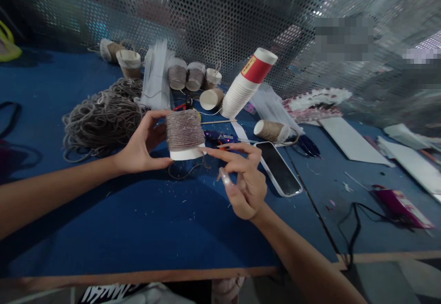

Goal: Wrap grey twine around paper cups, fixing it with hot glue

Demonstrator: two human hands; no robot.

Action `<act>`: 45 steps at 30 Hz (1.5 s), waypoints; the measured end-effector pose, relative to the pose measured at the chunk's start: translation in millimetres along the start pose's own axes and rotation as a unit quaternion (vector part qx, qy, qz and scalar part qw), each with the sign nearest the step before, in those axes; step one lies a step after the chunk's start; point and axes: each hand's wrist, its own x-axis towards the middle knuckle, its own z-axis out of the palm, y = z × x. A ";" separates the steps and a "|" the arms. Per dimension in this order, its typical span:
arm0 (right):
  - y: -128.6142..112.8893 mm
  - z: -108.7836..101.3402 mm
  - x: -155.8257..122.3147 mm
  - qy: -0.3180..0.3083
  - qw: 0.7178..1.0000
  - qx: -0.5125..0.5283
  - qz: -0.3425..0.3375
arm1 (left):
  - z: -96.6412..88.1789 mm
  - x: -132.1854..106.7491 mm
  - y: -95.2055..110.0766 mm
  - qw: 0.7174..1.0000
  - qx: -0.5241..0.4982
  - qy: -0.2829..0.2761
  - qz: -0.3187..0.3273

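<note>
My left hand (143, 144) holds a paper cup wrapped in grey-brown cord (184, 134) above the blue table, thumb below and fingers at its top and back. A bare white band shows at the cup's lower rim. My right hand (243, 180) reaches in from the right, index finger stretched to the cup's lower rim, where a loose end of cord (186, 171) hangs down. The other fingers are curled.
A heap of grey cord (103, 118) lies at the left. Several wrapped cups (188, 75) stand at the back by a perforated metal screen. A tilted stack of paper cups (246, 86), a phone (280, 168), a glue gun (220, 137), white card strips (347, 139) and a black cable (356, 223) lie to the right.
</note>
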 end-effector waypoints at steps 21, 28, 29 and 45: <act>25.1 20.8 -8.5 -0.040 0.997 0.050 0.039 | 9.6 1.0 15.5 0.994 0.032 -0.105 -0.014; 5.4 16.7 -3.6 -0.033 0.998 0.044 -0.012 | 4.2 0.9 -4.7 0.999 0.020 0.032 -0.002; 3.9 14.7 -3.4 -0.021 0.999 0.037 -0.021 | 3.6 1.5 -5.3 0.999 0.023 0.033 -0.002; 70.7 16.4 -9.5 0.022 0.901 -0.255 0.351 | -0.8 2.8 -5.7 0.997 0.053 0.054 0.018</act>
